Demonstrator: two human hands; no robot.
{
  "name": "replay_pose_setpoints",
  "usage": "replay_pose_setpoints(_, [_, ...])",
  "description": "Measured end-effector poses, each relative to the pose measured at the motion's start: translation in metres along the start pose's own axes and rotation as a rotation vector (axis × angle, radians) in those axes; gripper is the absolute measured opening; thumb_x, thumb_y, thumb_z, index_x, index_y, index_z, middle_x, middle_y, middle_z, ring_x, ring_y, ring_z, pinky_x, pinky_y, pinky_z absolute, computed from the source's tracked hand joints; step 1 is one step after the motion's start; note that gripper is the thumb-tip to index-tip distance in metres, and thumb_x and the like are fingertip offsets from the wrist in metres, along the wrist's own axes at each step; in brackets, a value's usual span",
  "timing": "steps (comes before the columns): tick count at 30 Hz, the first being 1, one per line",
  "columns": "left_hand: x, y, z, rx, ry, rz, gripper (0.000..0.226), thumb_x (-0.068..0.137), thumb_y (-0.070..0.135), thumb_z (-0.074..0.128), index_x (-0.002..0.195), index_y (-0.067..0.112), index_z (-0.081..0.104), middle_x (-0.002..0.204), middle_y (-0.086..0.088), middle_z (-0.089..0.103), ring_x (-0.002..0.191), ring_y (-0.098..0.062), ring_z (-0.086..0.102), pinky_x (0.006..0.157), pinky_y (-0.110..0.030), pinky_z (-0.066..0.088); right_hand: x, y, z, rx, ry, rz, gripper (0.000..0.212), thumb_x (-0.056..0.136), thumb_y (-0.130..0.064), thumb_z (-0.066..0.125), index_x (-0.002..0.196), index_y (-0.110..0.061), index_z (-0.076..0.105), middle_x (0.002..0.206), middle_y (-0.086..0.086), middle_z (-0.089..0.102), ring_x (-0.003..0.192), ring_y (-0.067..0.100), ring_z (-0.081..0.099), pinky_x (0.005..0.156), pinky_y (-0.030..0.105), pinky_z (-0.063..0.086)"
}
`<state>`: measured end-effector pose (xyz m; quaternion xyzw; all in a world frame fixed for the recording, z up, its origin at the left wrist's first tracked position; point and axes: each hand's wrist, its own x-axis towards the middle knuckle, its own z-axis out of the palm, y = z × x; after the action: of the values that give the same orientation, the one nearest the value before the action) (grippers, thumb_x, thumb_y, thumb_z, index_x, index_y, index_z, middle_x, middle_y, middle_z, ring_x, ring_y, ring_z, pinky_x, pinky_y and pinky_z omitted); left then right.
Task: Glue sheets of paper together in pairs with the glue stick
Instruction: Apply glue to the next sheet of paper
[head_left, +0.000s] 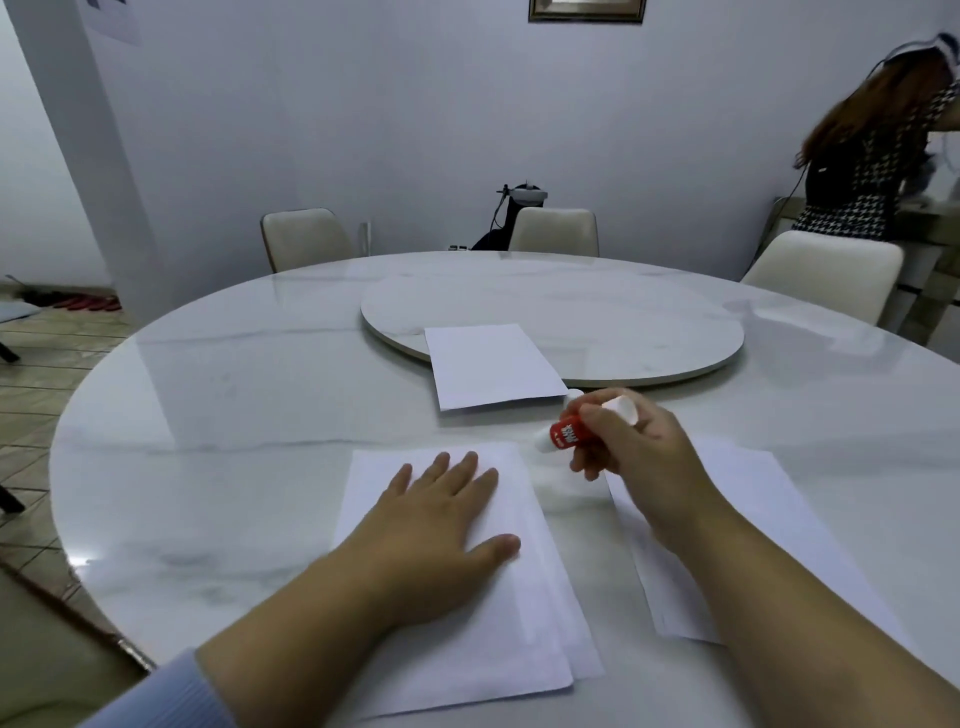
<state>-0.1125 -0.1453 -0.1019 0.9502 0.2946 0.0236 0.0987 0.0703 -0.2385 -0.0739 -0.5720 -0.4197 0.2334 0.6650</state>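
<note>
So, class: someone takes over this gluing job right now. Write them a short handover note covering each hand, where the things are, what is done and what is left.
Left hand: flat, fingers straight, pressing on the near stack of paper in front of you.
Right hand: holds the glue stick above the table, between the stacks; a white cap shows at the fingers.
Other paper: the right sheet under the right forearm; the far sheet, its far end resting on the turntable.
Done: near stack shows at least two layers, edges slightly offset; whether they are glued cannot be told.
Left: press it down, then glue the remaining sheets in pairs.
</note>
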Motion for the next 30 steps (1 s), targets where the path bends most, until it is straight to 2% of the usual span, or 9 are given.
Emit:
replay_pose_setpoints(7, [0.001,-0.002,0.006,0.018,0.021,0.007,0.07,0.089,0.062,0.022,0.148,0.033,-0.002,0.157,0.015,-0.009,0.143,-0.004,-0.013,0.117,-0.034,-0.006,0.002,0.013,0.021,-0.203,-0.174,-0.01,0.011,0.089,-0.019,0.061,0.099,-0.018,0.064,0.09,0.002,0.075,0.072,0.01,0.068,0.075,0.027,0.056])
replay_pose_setpoints(12, [0.005,-0.005,0.002,-0.041,0.025,0.012,0.055,0.098,0.038,0.018,0.149,0.029,-0.001,0.158,0.012,-0.007,0.143,-0.002,-0.008,0.114,-0.026,-0.007,0.005,0.017,0.027,-0.377,-0.262,-0.038,0.013,0.087,-0.032,0.062,0.1,-0.028,0.063,0.096,-0.005,0.074,0.087,0.012,0.068,0.089,0.041,0.053])
replay_pose_setpoints(14, [0.006,-0.006,0.002,-0.037,0.016,0.014,0.054,0.098,0.033,0.017,0.149,0.027,-0.002,0.158,0.011,-0.008,0.143,-0.002,-0.008,0.114,-0.026,-0.006,0.004,0.015,0.027,-0.405,-0.265,-0.044,0.011,0.088,-0.031,0.062,0.098,-0.027,0.064,0.093,-0.004,0.074,0.084,0.012,0.068,0.086,0.042,0.054])
replay_pose_setpoints(16, [0.007,-0.007,0.002,-0.027,0.001,0.012,0.054,0.098,0.033,0.017,0.149,0.027,-0.002,0.158,0.01,-0.008,0.143,-0.002,-0.008,0.114,-0.026,-0.006,0.0,0.008,0.026,-0.375,-0.261,-0.045,0.009,0.087,-0.026,0.061,0.092,-0.021,0.066,0.085,-0.003,0.075,0.07,0.009,0.066,0.071,0.035,0.056])
replay_pose_setpoints(19, [0.006,-0.007,0.001,-0.012,-0.019,0.015,0.054,0.098,0.034,0.016,0.148,0.028,-0.003,0.158,0.011,-0.009,0.142,-0.002,-0.009,0.113,-0.025,-0.007,-0.012,-0.006,0.022,-0.345,-0.31,-0.063,0.013,0.08,-0.025,0.058,0.079,-0.015,0.066,0.071,0.0,0.073,0.052,0.011,0.057,0.053,0.023,0.045])
replay_pose_setpoints(22, [0.006,-0.007,0.003,0.003,-0.02,0.01,0.054,0.098,0.035,0.015,0.148,0.027,-0.004,0.158,0.011,-0.01,0.142,-0.002,-0.009,0.113,-0.026,-0.007,-0.024,-0.017,0.02,-0.275,-0.451,-0.042,0.014,0.073,-0.018,0.055,0.066,-0.012,0.065,0.07,0.013,0.072,0.048,0.019,0.052,0.046,0.027,0.042])
replay_pose_setpoints(26, [0.006,-0.008,0.005,0.013,-0.02,0.014,0.055,0.098,0.039,0.014,0.148,0.027,-0.005,0.158,0.01,-0.01,0.142,-0.002,-0.01,0.114,-0.027,-0.008,-0.034,-0.024,0.023,-0.218,-0.688,0.067,0.018,0.072,-0.009,0.053,0.062,-0.012,0.067,0.068,0.025,0.069,0.047,0.034,0.052,0.037,0.021,0.039])
replay_pose_setpoints(28, [0.005,-0.007,0.004,0.017,-0.035,0.021,0.058,0.097,0.044,0.014,0.148,0.026,-0.005,0.158,0.01,-0.011,0.142,-0.003,-0.011,0.115,-0.028,-0.008,-0.035,-0.024,0.024,-0.178,-0.809,0.127,0.019,0.072,-0.007,0.051,0.064,-0.013,0.067,0.067,0.024,0.069,0.046,0.034,0.052,0.035,0.019,0.038])
replay_pose_setpoints(30, [0.007,-0.007,0.0,0.024,-0.08,0.037,0.059,0.097,0.045,0.016,0.148,0.027,-0.006,0.157,0.009,-0.013,0.142,-0.004,-0.014,0.116,-0.028,-0.008,-0.032,-0.023,0.024,-0.032,-0.779,0.125,0.015,0.068,-0.011,0.053,0.064,-0.009,0.067,0.065,0.021,0.07,0.04,0.028,0.05,0.035,0.018,0.037])
